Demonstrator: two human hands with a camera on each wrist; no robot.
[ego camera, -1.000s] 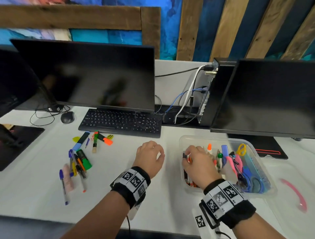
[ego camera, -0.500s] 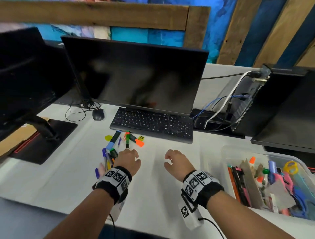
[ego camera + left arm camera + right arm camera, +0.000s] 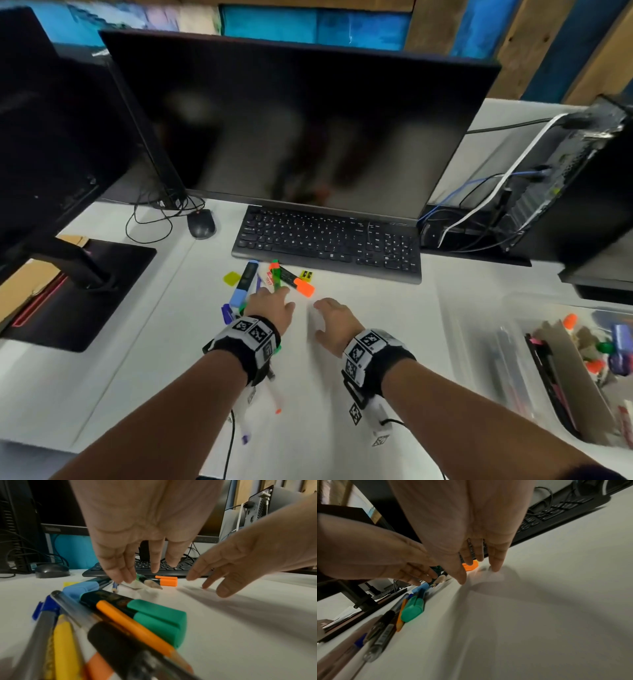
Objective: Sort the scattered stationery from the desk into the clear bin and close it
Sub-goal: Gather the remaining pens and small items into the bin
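Observation:
Scattered stationery lies in front of the keyboard: an orange-capped highlighter [image 3: 298,282], a blue-capped highlighter [image 3: 245,282], a green pencil [image 3: 275,274] and a yellow tab [image 3: 232,278]. More pens and a green-capped highlighter [image 3: 157,619] lie under my left wrist. My left hand [image 3: 270,305] hovers over this pile with straight fingers pointing down beside the pencil tip [image 3: 150,584], holding nothing. My right hand [image 3: 332,315] is just right of it, fingers spread, tips at the desk near the orange cap [image 3: 471,566]. The clear bin [image 3: 479,342] stands at the far right, partly filled.
A black keyboard [image 3: 329,243] lies just behind the pile, below a large monitor [image 3: 291,120]. A mouse [image 3: 201,222] and cables sit at the back left, a monitor base [image 3: 78,291] on the left, and a computer case [image 3: 565,178] at the back right.
My right hand has left the bin and moved left across the desk. My left hand has also moved left and forward onto the stationery pile. The head view has swung left.

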